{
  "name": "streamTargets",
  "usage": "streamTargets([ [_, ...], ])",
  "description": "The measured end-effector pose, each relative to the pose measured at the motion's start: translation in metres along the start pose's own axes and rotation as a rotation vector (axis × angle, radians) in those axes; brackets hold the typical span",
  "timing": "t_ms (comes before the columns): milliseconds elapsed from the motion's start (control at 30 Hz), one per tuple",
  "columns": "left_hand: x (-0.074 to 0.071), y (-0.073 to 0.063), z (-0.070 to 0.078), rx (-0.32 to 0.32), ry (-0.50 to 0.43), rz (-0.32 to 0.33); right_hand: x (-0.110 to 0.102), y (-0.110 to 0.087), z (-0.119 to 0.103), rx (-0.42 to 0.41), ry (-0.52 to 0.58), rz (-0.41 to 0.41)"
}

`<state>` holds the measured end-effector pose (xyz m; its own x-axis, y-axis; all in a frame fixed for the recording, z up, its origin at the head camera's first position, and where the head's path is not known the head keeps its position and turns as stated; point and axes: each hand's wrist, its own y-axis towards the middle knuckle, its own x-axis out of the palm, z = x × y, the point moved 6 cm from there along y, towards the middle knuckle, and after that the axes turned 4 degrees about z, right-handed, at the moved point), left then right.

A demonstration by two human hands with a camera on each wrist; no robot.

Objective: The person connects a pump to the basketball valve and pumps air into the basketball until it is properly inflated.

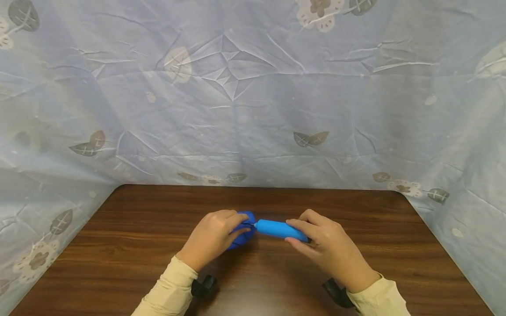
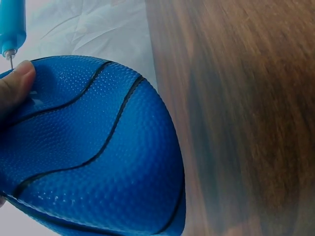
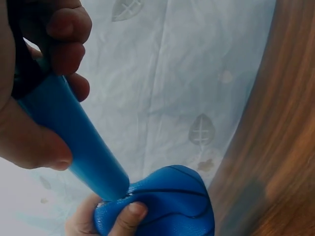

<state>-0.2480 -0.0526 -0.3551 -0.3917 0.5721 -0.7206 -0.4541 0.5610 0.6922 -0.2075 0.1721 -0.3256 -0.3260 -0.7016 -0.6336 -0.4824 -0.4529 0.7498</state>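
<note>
The fingers of the left hand [image 1: 216, 235] pinch a blue ball [image 2: 113, 147], with the thumb pressed on its near face and the other fingers on the far side. The ball is dark blue, pebbled and crossed by black lines; it is slack, dented and folded, and bulges out beyond the thumb. Whether its underside touches the table [image 1: 138, 245] cannot be told.

The fingers of the right hand [image 1: 330, 245] are curled around the rear of a light blue pump [image 1: 278, 229], thumb on one side and the other fingers opposite, its dark end tucked in toward the palm. From these fingers the barrel slants across to the left hand. At its tip a thin metal needle [image 2: 12, 63] meets the ball right beside the left thumb; how far it goes in is hidden.

Behind the fingers of both hands, past the table's far edge, hangs a pale, creased cloth [image 1: 253, 109] printed with leaves and flowers. Cream sleeves [image 1: 168, 289] cover both forearms, back from the fingers, and a black wrist camera [image 1: 203, 286] sits below each hand.
</note>
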Motion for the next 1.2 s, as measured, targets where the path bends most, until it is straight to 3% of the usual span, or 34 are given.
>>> streamTargets([
  [233,0.0,0.001,0.001,-0.005,-0.013,0.004,0.004,-0.001,0.001,-0.009,0.006,0.009],
  [667,0.005,0.002,0.009,0.044,0.107,-0.038,0.008,-0.003,0.003,0.002,0.022,0.011],
  [1200,0.013,0.001,0.015,0.044,0.136,-0.075,0.017,-0.008,0.009,0.015,0.02,-0.006],
])
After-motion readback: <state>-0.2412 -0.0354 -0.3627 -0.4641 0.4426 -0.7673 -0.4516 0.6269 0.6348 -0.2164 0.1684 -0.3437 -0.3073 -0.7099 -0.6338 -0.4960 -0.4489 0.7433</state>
